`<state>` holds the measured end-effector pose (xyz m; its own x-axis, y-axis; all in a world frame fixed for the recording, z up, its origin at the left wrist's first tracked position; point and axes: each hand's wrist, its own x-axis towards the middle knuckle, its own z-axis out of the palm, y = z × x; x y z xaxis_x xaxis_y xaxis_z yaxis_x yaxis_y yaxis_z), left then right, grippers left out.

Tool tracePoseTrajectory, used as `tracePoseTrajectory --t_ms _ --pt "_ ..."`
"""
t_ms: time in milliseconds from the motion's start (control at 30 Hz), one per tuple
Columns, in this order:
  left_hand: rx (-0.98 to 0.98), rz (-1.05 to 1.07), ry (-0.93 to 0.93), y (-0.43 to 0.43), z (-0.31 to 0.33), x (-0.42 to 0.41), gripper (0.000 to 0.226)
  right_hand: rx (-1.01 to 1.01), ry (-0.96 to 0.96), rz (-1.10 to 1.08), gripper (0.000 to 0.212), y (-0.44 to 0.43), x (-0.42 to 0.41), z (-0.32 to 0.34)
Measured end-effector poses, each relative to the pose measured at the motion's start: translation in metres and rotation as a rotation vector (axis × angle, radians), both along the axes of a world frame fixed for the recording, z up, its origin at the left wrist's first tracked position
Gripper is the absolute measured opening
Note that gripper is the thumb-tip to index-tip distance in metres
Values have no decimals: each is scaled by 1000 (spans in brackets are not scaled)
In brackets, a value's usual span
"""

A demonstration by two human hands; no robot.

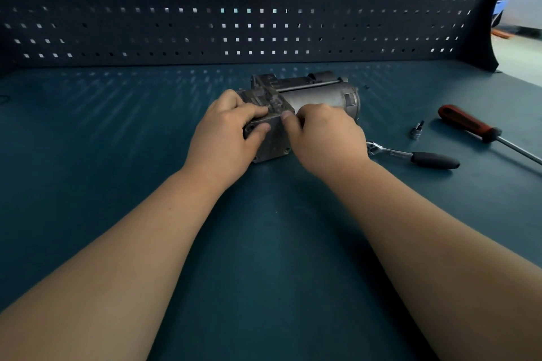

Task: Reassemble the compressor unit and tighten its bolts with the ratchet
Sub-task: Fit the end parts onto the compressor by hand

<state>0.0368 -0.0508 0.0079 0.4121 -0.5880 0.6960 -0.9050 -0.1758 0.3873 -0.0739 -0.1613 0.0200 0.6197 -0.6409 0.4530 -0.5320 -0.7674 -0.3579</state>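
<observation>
Left hand [225, 129]: your fingers gripped the end cover [272, 141].
Right hand [325, 138]: fingers pinched its top edge.
Risk: seated askew, it could have jammed.

Bench [117, 132] open left of compressor [319, 97]; right side blocked by ratchet [410, 155], socket [417, 130], screwdriver [481, 129]; pegboard [234, 9] walls rear.

On the teal desk [117, 132] the left hand [225, 132] grips the square end block of the grey compressor unit [319, 95] and the right hand [325, 138] pinches that block's upper corner, thumb on top, while the ratchet [413, 155], a small socket [417, 131] and a red-handled screwdriver [469, 123] lie to the right.
</observation>
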Motion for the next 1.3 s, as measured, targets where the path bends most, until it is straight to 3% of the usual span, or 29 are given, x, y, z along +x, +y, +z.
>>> tracePoseTrajectory --t_ms 133,333,400,567,633,667,800,900,1000,1100,1233,1300 --pt "-8 1 4 0 0 0 28 -59 33 4 30 0 1 0" --pt "-3 8 9 0 0 -1 28 -54 71 -5 33 0 0 3" --pt "-1 5 14 0 0 -1 28 83 48 24 40 0 2 2" --pt "2 10 14 0 1 -1 28 744 -205 163 50 -2 4 0" --pt "1 10 16 0 1 -2 27 858 -231 186 53 -2 4 0" --pt "2 7 16 0 1 -2 27 800 -188 170 54 -2 3 0" --pt "0 1 18 0 1 -1 28 233 8 29 41 -2 -1 0" --pt "0 4 19 0 0 -1 28 92 -3 21 32 0 0 2" --pt "11 1 15 0 1 -1 28 123 -19 32 40 -1 1 1" --pt "6 4 18 0 1 0 26 406 -89 87 44 0 4 2" --pt "0 11 20 0 2 -1 26 1156 -302 253 48 2 4 2" --pt "1 12 20 0 2 -1 26 1435 -334 297 48 -2 2 3"
